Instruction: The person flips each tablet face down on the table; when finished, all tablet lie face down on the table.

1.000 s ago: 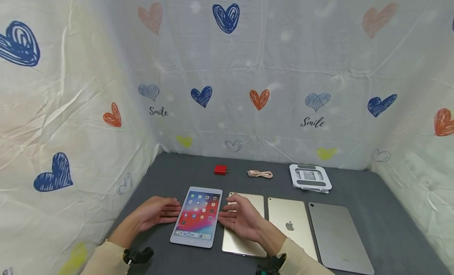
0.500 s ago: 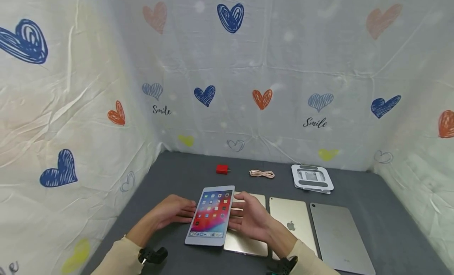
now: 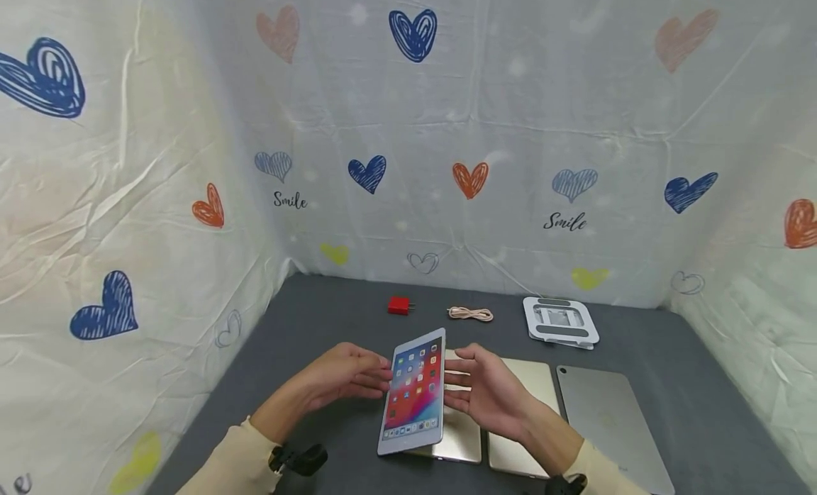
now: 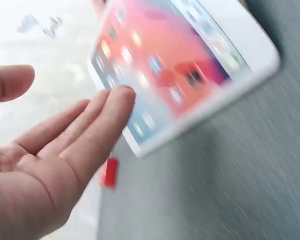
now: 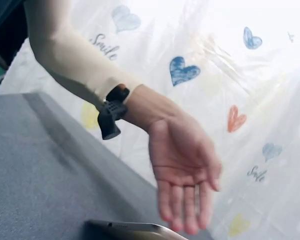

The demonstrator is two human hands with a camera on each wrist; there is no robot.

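A small white-framed tablet (image 3: 415, 388) with its screen lit is raised and tilted between both hands, its lower end over a gold tablet (image 3: 462, 438). My left hand (image 3: 347, 374) has straight fingers at the tablet's left edge, thumb apart. In the left wrist view, those fingertips (image 4: 124, 95) overlap the screen's edge. Opposite, my right hand (image 3: 491, 392) holds its fingers straight at the right edge, thumb raised. The right wrist view shows the left hand (image 5: 182, 155) palm outward, behind the tablet's thin edge (image 5: 135, 231).
A second gold tablet (image 3: 526, 381) and a grey tablet (image 3: 606, 424) lie face down to the right. Along the back are a red charger plug (image 3: 398, 306), a coiled cable (image 3: 469, 313) and a folded white stand (image 3: 560, 321). A heart-printed curtain (image 3: 408, 126) encloses the grey table.
The lit tablet has moved right and risen from the table, tilting up and overlapping the nearest gold tablet. Both hands have travelled right with it.
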